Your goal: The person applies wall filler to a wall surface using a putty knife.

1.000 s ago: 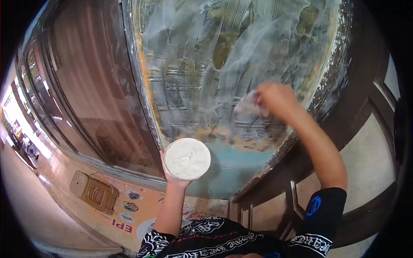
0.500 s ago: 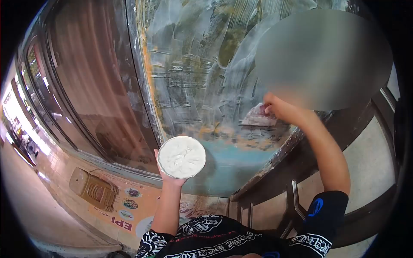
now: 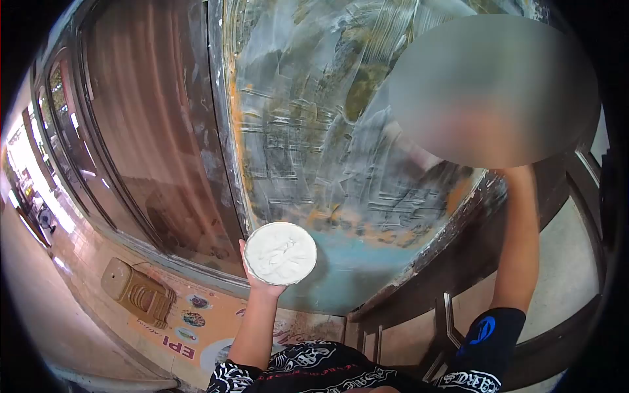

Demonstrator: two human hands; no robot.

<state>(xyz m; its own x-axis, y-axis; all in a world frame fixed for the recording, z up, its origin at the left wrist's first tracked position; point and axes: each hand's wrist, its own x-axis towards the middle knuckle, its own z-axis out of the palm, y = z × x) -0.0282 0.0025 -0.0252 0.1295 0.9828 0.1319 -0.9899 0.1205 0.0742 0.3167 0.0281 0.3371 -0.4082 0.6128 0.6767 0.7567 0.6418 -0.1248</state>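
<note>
My left hand (image 3: 267, 288) supports a round tub of white putty (image 3: 280, 253) from below, its fingers wrapped round the side and its open top facing me. Most of those fingers are behind the tub. Up at the wall (image 3: 295, 157), my right hand (image 3: 481, 128) sits inside a blurred oval patch, so its fingers do not show clearly. Out of the patch's lower left pokes the smeared blade of a putty knife (image 3: 422, 156), against the wall surface. Streaks of white putty cover the dark, worn wall, with bare pale blue paint along its bottom.
Left of the wall is a dark-framed glass window (image 3: 141, 124) with a brown curtain. A brown panelled door (image 3: 419, 327) stands at the lower right. Brown plastic stools (image 3: 137, 291) lie on the floor by a printed orange banner (image 3: 177, 327).
My right hand has moved up and right with the putty knife, into the blurred patch. The tub in my left hand sits slightly lower in view, as the camera has shifted a little.
</note>
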